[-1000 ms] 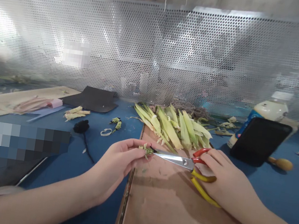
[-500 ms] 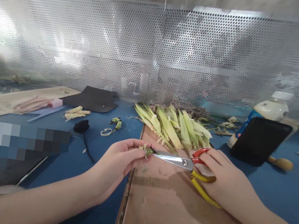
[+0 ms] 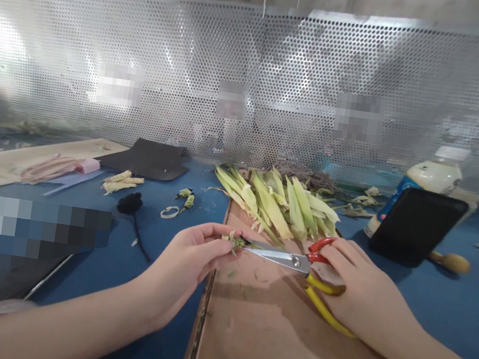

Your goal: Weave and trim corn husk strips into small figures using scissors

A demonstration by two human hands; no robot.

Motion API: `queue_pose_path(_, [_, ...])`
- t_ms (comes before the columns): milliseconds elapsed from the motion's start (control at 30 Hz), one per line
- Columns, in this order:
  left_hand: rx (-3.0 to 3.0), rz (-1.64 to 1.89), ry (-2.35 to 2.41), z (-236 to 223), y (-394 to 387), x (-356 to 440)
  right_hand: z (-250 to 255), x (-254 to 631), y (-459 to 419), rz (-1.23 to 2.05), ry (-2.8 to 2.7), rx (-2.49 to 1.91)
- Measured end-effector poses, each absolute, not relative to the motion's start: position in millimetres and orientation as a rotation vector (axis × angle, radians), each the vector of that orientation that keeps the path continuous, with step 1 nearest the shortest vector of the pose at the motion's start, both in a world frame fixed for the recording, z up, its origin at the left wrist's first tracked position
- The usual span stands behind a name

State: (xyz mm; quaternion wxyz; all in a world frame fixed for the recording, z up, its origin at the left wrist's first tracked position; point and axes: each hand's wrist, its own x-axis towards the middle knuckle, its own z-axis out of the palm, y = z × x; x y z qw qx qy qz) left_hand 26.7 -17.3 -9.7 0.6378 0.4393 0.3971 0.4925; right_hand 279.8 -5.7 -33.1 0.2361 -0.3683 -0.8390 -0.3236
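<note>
My left hand point(image 3: 186, 261) pinches a small green and pale husk piece point(image 3: 235, 241) between thumb and fingers, just over the left edge of a brown board point(image 3: 270, 338). My right hand point(image 3: 361, 292) grips scissors point(image 3: 299, 263) with red and yellow handles. Their steel blades point left and the tips meet the husk piece. A pile of yellow-green corn husks point(image 3: 278, 203) lies at the far end of the board, just behind the scissors.
A black phone point(image 3: 415, 227) leans against a white bottle point(image 3: 426, 182) at right, with a wooden knob point(image 3: 450, 262) beside it. Husk scraps point(image 3: 121, 182), a black tuft point(image 3: 130, 203), a dark mat point(image 3: 146, 159) and pink strips point(image 3: 60, 166) lie on the blue table point(image 3: 462, 306). A perforated metal screen point(image 3: 252, 86) closes the back.
Almost nothing has moved. The scissor blades stay at the husk piece held in my left fingers, with only a slight shift of the right hand.
</note>
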Motion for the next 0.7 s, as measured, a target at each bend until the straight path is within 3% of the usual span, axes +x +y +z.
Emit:
queue_pose_path(433, [1.029,1.121,0.896,-11.5,-16.9,26.1,-39.4,284.6,-3.6,-0.729,-2.297,-1.072])
queue_pose_path(700, [1.032,1.115,0.902,-11.3,-17.0,25.6,-36.3,282.0,-4.7,-0.834,-2.313,-1.017])
